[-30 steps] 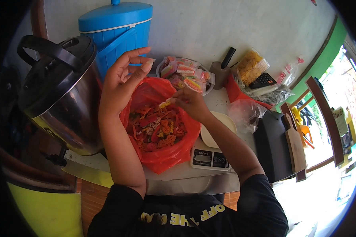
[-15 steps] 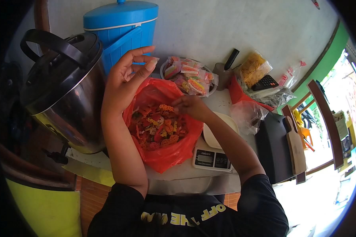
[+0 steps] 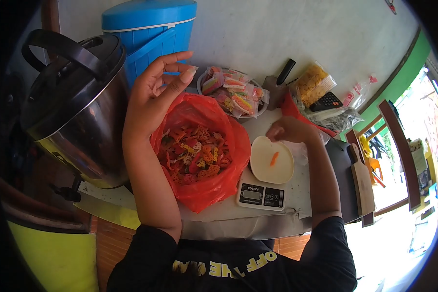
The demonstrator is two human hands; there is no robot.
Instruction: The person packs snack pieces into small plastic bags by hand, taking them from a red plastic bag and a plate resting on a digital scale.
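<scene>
A red plastic bag (image 3: 219, 182) stands open on the table, full of small colourful lacy pieces (image 3: 194, 153). My left hand (image 3: 155, 92) is raised at the bag's upper left rim, its fingers apart and holding nothing. To the right of the bag is a white kitchen scale (image 3: 261, 195) with a cream tray on top (image 3: 263, 170). One orange piece (image 3: 274, 158) lies on that tray. My right hand (image 3: 291, 130) hovers over the tray's upper right edge, fingers bent downward; nothing can be made out between them.
A large metal pot with black lid (image 3: 78, 107) stands at left, before a blue cooler (image 3: 151, 19). Behind the bag is a bowl of wrapped packets (image 3: 236, 92). A red box (image 3: 291, 108) with a calculator (image 3: 326, 102) and a black case (image 3: 343, 170) are at right.
My right hand has moved from the bag's right rim to above the scale. An orange piece now shows on the tray. My left hand has stayed nearly in place.
</scene>
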